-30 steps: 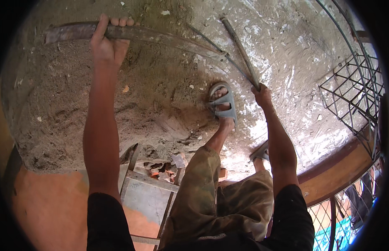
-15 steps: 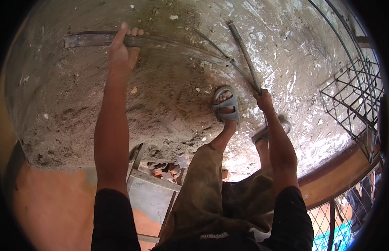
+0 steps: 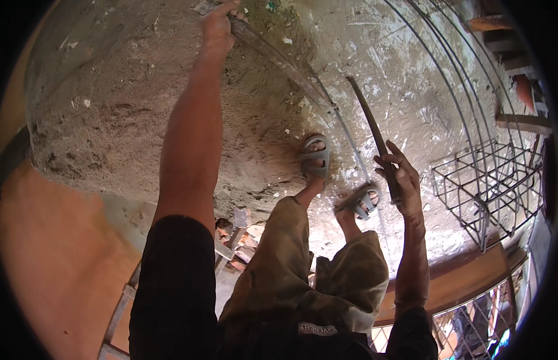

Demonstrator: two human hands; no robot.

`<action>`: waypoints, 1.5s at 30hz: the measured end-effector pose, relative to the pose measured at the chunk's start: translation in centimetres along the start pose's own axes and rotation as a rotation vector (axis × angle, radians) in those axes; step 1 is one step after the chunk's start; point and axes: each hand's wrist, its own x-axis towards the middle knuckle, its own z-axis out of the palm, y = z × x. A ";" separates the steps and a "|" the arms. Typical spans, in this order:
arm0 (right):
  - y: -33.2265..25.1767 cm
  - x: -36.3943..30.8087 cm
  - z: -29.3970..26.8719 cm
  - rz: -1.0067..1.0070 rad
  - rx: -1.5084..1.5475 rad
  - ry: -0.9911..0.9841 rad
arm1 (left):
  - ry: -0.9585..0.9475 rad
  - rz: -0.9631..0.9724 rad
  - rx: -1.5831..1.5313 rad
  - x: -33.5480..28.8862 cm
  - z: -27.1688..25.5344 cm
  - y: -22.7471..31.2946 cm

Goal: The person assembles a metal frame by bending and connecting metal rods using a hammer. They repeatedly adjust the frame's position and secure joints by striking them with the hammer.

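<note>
My left hand [image 3: 219,27] is closed around the far end of a long, flat, worn bar [image 3: 279,60]. The bar slants toward my feet. At its near end a thin metal rod [image 3: 349,141] meets it and runs on toward my right sandal [image 3: 363,202]. How the rod and bar join is too small to tell. In my right hand [image 3: 405,183] is a dark, straight pipe [image 3: 370,120], gripped near its lower end with some fingers lifted. The pipe points away from me, to the right of the rod and apart from it.
My left sandal [image 3: 315,159] stands on rough, white-spattered ground [image 3: 141,120]. To the right lies a wire-frame cage [image 3: 486,186] of rods, with long bent rods [image 3: 447,60] beyond it. Wooden pieces [image 3: 524,124] sit at the far right, an orange wall [image 3: 63,258] at the near left.
My left hand has gone farther away and to the right, swinging the bar to a steeper slant. The pipe has come nearer me and away from the rod, which my right hand no longer holds.
</note>
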 end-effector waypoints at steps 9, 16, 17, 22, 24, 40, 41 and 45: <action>-8.6 8.5 4.3 -0.454 -0.922 0.145 | 0.064 -0.053 0.058 -2.1 -3.2 1.6; -13.7 24.3 11.8 -0.488 -0.478 0.299 | -0.082 -0.079 0.014 -2.0 -3.6 1.7; -15.1 26.8 14.3 -0.491 -0.533 0.326 | -0.102 -0.091 -0.001 -2.4 -3.5 1.8; -16.7 40.0 21.3 -0.403 -0.679 0.154 | -0.051 -0.163 0.005 -2.6 -5.1 2.4; -16.3 44.3 24.3 -0.294 -0.634 0.162 | -0.024 -0.188 -0.048 -3.0 -6.1 2.4; -2.0 70.5 27.0 -0.105 -0.925 0.052 | -0.128 -0.090 -0.033 -3.2 -8.8 2.2; -0.3 72.4 25.9 -0.112 -0.987 0.035 | -0.157 -0.106 0.012 -3.2 -9.1 2.2; 6.6 79.4 20.4 -0.291 -1.474 -0.098 | -0.220 -0.086 -0.009 -3.5 -9.9 2.8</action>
